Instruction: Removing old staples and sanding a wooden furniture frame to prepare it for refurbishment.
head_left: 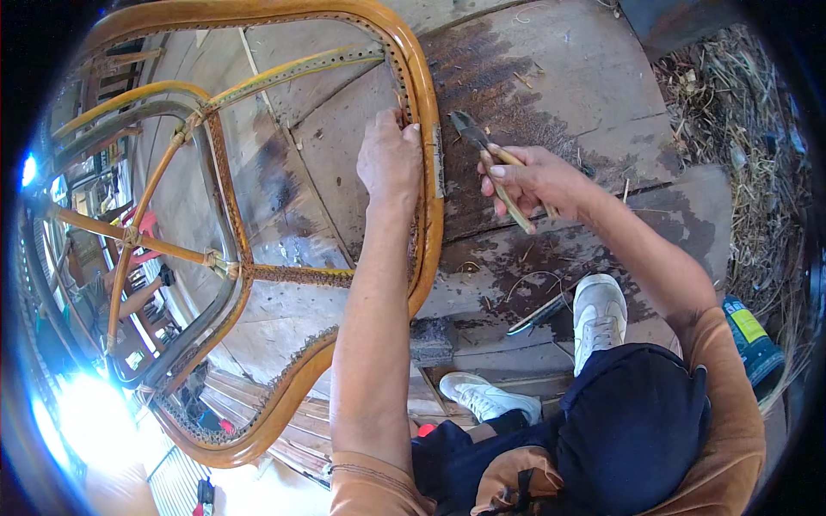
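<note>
A person in white sneakers (600, 314) stands on worn wooden floor planks (551, 95), the left hand (390, 159) gripping the inner edge of a rattan chair frame (428, 172), fingers curled over its rim. Just right of it, the right hand (533, 179) clasps wooden-handled pliers (490, 163), their long axis slanting up-left toward the rim beside the nearer left hand.

Blue yellow-labelled can (750, 337), right floor edge

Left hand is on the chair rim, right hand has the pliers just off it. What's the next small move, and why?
Probably bring the pliers in the right hand left to the rattan chair frame, beside the left hand. The tips point at the rim but are apart from it, and the left hand's fingers already press that spot.
</note>
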Motion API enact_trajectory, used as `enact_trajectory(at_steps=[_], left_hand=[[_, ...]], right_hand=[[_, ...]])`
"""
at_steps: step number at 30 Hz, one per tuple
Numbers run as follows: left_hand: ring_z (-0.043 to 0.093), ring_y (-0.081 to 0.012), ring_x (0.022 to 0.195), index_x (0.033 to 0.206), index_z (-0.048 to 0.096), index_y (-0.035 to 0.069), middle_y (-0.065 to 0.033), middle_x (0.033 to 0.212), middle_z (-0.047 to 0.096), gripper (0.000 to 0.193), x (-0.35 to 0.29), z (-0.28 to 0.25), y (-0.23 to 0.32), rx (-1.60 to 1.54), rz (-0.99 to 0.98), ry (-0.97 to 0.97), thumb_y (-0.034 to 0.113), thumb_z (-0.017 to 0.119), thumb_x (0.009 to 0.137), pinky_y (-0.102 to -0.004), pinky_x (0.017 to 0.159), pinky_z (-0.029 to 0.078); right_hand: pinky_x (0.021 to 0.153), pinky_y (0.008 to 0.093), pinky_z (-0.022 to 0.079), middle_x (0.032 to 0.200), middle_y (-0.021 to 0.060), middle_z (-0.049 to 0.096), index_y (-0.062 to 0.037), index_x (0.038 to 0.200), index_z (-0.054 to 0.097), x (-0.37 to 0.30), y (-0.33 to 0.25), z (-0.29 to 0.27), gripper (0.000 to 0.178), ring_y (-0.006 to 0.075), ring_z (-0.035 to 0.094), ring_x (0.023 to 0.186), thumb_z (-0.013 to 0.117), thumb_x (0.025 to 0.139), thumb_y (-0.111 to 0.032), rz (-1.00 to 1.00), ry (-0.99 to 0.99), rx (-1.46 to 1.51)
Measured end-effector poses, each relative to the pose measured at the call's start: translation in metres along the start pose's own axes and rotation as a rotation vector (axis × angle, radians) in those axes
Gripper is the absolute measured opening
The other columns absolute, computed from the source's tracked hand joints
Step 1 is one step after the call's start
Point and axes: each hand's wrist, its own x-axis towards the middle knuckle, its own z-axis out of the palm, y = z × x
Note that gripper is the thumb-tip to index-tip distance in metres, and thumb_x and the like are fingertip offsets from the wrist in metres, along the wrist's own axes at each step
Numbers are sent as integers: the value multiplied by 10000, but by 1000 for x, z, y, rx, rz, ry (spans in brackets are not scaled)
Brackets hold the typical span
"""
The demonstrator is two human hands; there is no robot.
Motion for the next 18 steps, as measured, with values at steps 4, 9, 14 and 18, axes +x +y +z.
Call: enact_trajectory(at_steps=[4, 9, 14, 18], left_hand=[[652, -345, 868, 963, 607, 75, -150, 933, 654, 220, -6, 1, -6, 147, 138, 52, 269, 630, 863, -455, 756, 518], [663, -333, 737, 842, 588, 78, -138, 795, 655, 189, -5, 11, -11, 284, 195, 103, 262, 622, 867, -455, 668, 532], [644, -341, 701, 813, 571, 77, -139, 775, 646, 173, -12, 17, -19, 215, 290, 159, 235, 612, 869, -463, 637, 518], [637, -348, 728, 818, 561, 70, -142, 773, 642, 181, -44, 7, -22, 123, 326, 137, 235, 617, 868, -477, 677, 501]], right_hand=[[437, 173, 446, 926, 37, 628, -47, 1183, 493, 12, -8, -8, 306, 100, 651, 695, 578, 939, -211, 14, -76, -122], [441, 177, 443, 940, 54, 640, -34, 1194, 494, 11, -2, -8, 317, 110, 659, 702, 583, 929, -185, 12, -53, -54], [461, 186, 449, 965, 68, 648, -27, 1205, 491, -3, 5, -13, 327, 124, 669, 730, 582, 925, -169, 62, -53, -52], [516, 227, 501, 1009, 89, 654, -23, 1227, 505, -14, 9, -19, 348, 140, 679, 769, 573, 910, -149, 142, -83, -225]])
